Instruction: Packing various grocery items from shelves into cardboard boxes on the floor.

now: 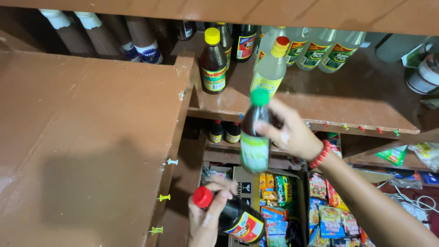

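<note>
Fingers (274, 132) round green-capped bottle (254, 137) before brown wooden shelf (347, 107), stockroom clutter below.

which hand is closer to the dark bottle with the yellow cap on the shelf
Right. The right hand, gripping a green-capped bottle, is just below the yellow-capped bottle; the left hand is far lower.

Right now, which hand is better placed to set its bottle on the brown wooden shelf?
Probably the right hand: its green-capped dark bottle is upright, near the shelf. The left hand is lower.
</note>
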